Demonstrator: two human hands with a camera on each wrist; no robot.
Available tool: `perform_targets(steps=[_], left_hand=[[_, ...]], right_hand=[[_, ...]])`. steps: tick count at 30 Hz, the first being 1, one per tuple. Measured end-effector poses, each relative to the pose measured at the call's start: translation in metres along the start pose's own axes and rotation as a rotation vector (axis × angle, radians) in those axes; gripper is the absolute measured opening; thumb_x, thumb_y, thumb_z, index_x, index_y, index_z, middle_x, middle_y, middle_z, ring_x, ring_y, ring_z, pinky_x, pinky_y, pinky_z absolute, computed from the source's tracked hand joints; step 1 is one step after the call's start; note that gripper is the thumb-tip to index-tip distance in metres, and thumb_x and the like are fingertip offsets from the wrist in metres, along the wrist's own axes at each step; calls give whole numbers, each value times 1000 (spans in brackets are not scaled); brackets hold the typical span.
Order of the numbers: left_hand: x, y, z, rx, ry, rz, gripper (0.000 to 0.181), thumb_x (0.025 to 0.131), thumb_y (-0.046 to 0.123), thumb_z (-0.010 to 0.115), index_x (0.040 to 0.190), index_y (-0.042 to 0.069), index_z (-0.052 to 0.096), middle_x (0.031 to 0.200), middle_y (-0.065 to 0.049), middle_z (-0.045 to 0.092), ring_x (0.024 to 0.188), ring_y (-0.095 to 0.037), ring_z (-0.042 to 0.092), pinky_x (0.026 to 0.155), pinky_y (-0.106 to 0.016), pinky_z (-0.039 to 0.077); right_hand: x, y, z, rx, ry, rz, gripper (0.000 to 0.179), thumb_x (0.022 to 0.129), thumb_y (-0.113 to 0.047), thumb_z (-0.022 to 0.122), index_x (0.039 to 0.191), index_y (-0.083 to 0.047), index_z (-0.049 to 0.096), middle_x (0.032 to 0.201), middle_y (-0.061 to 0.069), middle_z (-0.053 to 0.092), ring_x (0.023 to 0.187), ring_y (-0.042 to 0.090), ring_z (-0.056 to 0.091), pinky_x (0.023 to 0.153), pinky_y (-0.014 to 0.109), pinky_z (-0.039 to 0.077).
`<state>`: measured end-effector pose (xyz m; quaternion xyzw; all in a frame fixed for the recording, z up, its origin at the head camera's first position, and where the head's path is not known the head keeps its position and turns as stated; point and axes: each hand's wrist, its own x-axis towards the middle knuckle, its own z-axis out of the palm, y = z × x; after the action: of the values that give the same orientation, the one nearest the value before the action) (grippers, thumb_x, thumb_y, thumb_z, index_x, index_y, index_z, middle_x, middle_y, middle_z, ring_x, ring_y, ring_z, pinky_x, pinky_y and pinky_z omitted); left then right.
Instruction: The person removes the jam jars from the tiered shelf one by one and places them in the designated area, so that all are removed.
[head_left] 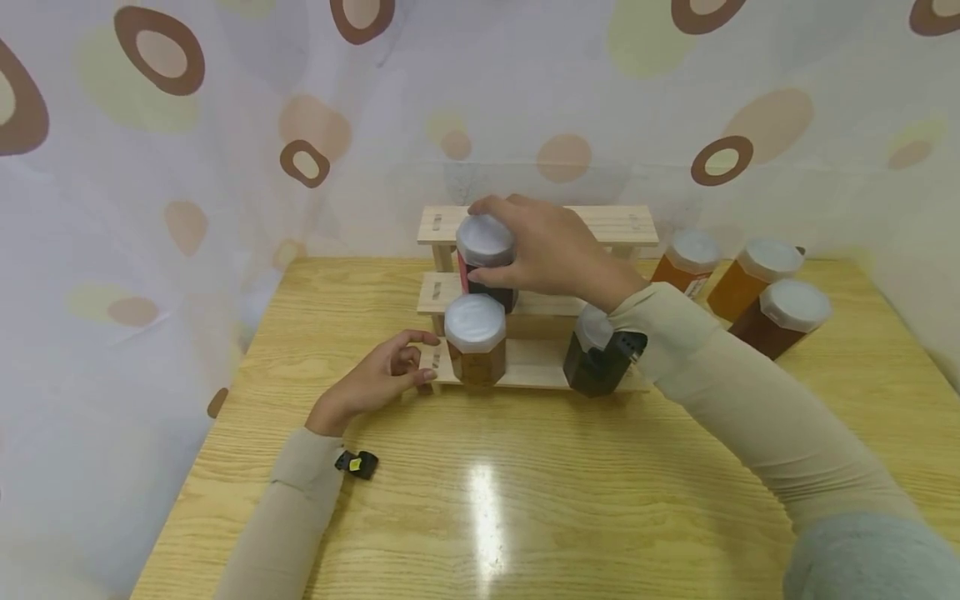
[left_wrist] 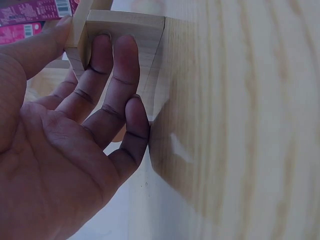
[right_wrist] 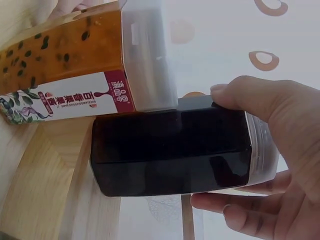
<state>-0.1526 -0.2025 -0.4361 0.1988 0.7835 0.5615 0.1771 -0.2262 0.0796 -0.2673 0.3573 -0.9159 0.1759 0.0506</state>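
My right hand (head_left: 551, 246) grips a dark jar (right_wrist: 170, 150) around its whitish lid (head_left: 486, 240), thumb on one side and fingers on the other. The jar is upright at the left of the wooden shelf rack (head_left: 536, 354), over its middle tier. In front of it on the lowest tier stands an amber jar (head_left: 477, 354) with dark seeds and a printed label. My left hand (head_left: 378, 375) holds the left end of the lowest tier, thumb at the front; in the left wrist view its bent fingers (left_wrist: 125, 65) lie against the wood.
A dark green jar (head_left: 596, 362) stands at the right of the lowest tier, partly behind my right wrist. Right of the rack are an orange-red jar (head_left: 682, 262), an orange jar (head_left: 753, 275) and a brown jar (head_left: 780, 317) on the wooden table (head_left: 600, 500). A patterned curtain (head_left: 420, 100) hangs behind.
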Motion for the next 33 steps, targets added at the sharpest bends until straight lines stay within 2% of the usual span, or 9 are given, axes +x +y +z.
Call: perform_targets(steps=[6, 19, 33], left_hand=[[0, 0, 0, -2, 2, -5, 44, 104, 6, 63, 145, 5, 45, 90, -23, 65, 84, -37, 70, 60, -31, 47], [1, -1, -2, -5, -8, 7, 45, 104, 4, 62, 145, 3, 44, 89, -24, 65, 84, -37, 70, 67, -33, 50], [1, 0, -2, -7, -11, 9, 45, 104, 5, 62, 145, 4, 44, 89, -24, 64, 85, -37, 69, 66, -32, 49]], right_hand=[[-1, 2, -3, -8, 33, -16, 71, 84, -49, 82, 141, -16, 56, 120, 13, 68, 99, 29, 65, 78, 47, 54], [-7, 6, -30, 14, 124, -5, 67, 85, -47, 82, 140, -15, 60, 122, 15, 67, 105, 32, 65, 81, 52, 54], [-27, 19, -56, 38, 204, 15, 60, 86, -36, 83, 138, -13, 64, 127, 14, 67, 99, 34, 65, 81, 52, 54]])
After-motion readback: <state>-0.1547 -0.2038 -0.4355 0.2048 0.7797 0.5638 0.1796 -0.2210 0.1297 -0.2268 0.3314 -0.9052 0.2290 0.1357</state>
